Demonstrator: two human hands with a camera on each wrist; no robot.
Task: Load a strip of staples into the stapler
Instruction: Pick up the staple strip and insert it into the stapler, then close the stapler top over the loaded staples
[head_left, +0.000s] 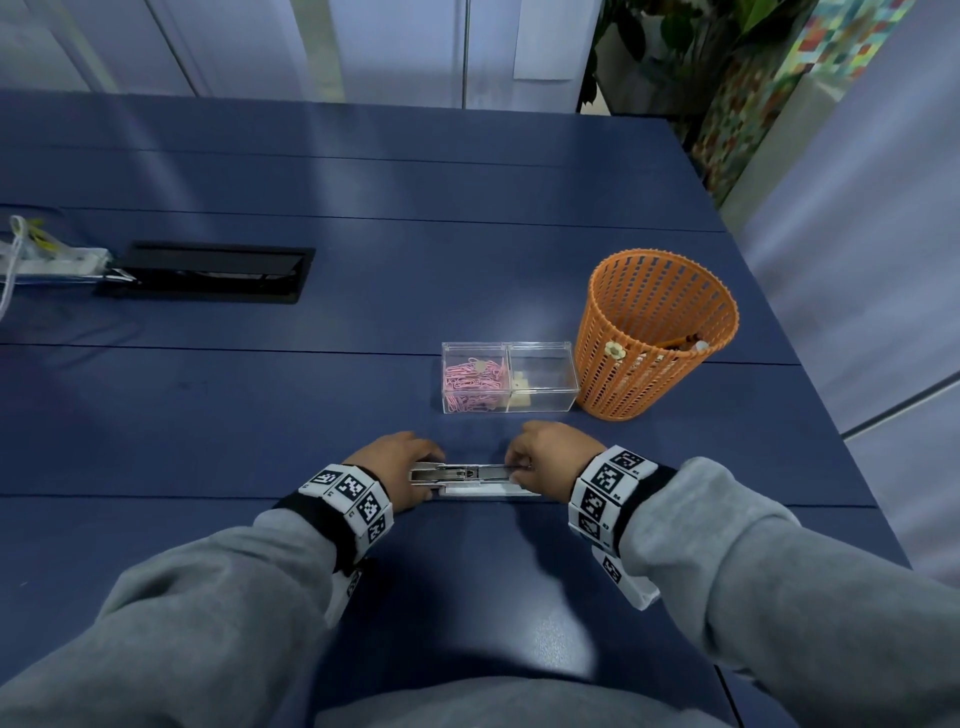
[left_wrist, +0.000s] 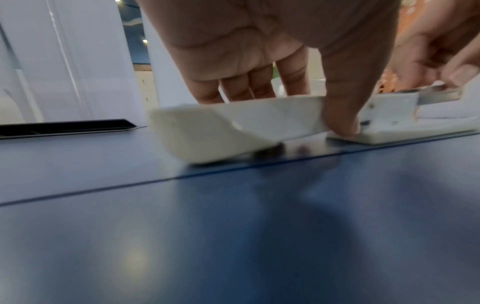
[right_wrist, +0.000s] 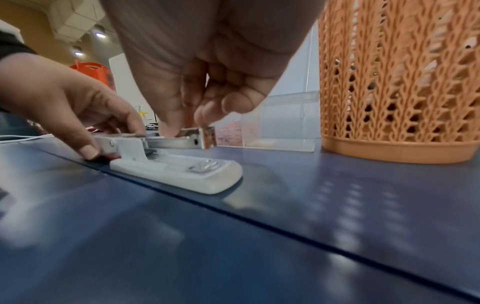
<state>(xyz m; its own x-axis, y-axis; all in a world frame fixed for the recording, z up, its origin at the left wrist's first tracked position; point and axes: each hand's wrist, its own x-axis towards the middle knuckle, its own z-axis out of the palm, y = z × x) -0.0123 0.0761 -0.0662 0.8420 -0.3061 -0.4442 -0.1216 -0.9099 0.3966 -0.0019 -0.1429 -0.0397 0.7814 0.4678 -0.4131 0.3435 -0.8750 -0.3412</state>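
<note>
A white stapler (head_left: 480, 488) lies opened out flat on the blue table (head_left: 363, 405), with its lid folded back to the left. My left hand (head_left: 400, 462) grips the white lid (left_wrist: 233, 119), thumb (left_wrist: 340, 117) on the near side and fingers behind it. The bare metal magazine (right_wrist: 174, 142) sticks out to the right above the base (right_wrist: 182, 172). My right hand (right_wrist: 197, 115) has curled fingers, and its thumb and fingertips pinch the front end of the magazine. I cannot make out a staple strip under those fingers.
Behind the hands stands a clear two-part box (head_left: 509, 376), pink paper clips in its left half and a small pale box in its right. An orange mesh basket (head_left: 660, 332) stands to its right. A black cable hatch (head_left: 208, 273) and a bagged power strip (head_left: 47, 254) lie far left.
</note>
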